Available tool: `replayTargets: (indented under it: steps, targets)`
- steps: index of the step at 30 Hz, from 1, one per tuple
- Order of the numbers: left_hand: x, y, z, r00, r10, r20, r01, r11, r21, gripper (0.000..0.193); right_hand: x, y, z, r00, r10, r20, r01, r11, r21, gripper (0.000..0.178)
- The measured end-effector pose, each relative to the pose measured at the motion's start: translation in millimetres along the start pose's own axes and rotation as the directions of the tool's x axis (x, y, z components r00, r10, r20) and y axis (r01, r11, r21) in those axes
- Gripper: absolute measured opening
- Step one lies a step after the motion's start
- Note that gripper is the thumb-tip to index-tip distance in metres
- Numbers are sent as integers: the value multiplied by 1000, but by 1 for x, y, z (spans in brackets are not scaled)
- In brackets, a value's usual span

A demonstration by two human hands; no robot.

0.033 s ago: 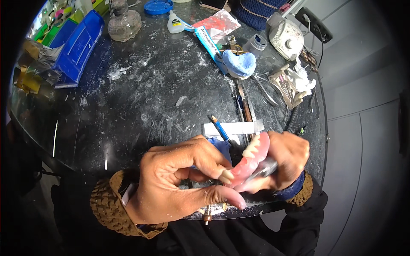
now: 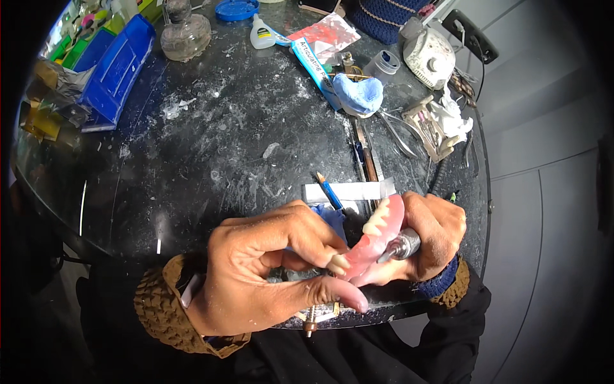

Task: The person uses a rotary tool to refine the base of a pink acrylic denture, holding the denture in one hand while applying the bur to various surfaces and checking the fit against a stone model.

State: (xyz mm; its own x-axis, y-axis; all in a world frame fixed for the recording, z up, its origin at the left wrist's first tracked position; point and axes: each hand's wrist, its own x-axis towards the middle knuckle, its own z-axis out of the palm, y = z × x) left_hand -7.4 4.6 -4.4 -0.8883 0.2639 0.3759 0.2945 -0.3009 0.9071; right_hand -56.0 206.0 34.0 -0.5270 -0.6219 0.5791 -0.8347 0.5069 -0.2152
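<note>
Over the near edge of the desk [image 2: 217, 160], both of my hands are busy with one pink denture [image 2: 366, 253].

My left grip [image 2: 238, 272] is nearly closed, with just a small gap, and it has the denture's lower end by the white teeth. My pointing finger bends down onto that end, and my thumb lies flat underneath. My right grip [image 2: 438, 233] is curled tight around a shiny metal tool [image 2: 408, 243], and the tool's thin tip is right by the denture. The denture tilts up between my hands. My left arm comes in from the lower left, my right arm from the lower right.
</note>
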Motion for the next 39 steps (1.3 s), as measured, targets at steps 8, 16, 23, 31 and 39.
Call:
replayTargets:
  steps: [8,16,23,31,39]
  targets:
    - [-1,-4,5,998,-52,-39,46,987,-154,24,-3,0,3,997,-6,80,4,1000,20,51]
    - [-2,-2,6,992,-75,-99,57,984,-172,25,-4,2,3,995,-23,96,26,999,-32,52]
    - [2,-1,2,998,-4,-62,5,1000,19,25,-6,4,4,995,-28,96,40,992,-122,60]
    - [-3,4,6,996,-56,-62,52,996,-79,21,-3,14,-10,999,40,37,-44,992,120,61]
    - [2,11,4,949,-313,-23,269,848,-458,18,6,11,-12,996,-15,85,-14,942,334,24]
